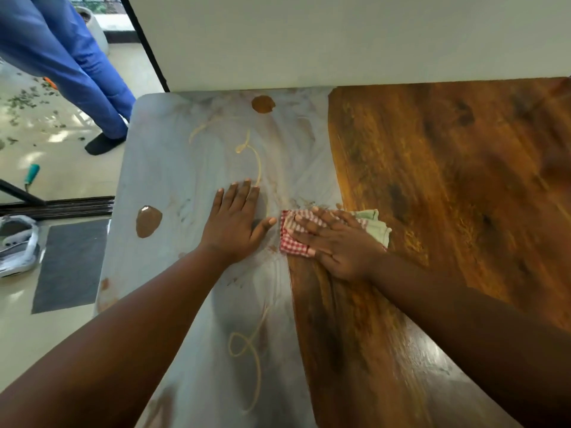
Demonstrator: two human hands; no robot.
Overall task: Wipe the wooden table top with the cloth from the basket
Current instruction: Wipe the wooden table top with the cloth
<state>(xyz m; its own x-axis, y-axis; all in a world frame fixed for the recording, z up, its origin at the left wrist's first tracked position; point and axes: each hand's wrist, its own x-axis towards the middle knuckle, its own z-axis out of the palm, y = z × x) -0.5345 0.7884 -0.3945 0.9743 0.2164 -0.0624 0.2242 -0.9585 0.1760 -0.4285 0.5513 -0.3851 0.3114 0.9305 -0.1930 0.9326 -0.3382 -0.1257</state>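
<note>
Item: red-checked cloth (292,231), lying mid-table on the wooden table top (448,180) under the flat right hand (336,242), left hand (236,222) bracing flat, holding nothing; risk: brown puddles (148,221) smearing onto wiped wood.

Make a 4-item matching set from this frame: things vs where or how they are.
Things:
1. left hand
2. right hand
3. cloth
4. brown puddle

States:
A. folded, checked red and white
B. flat on the pale glare side of the table
C. near the table's left edge
D. pressing on the cloth

Pairs: 1-B, 2-D, 3-A, 4-C
</note>
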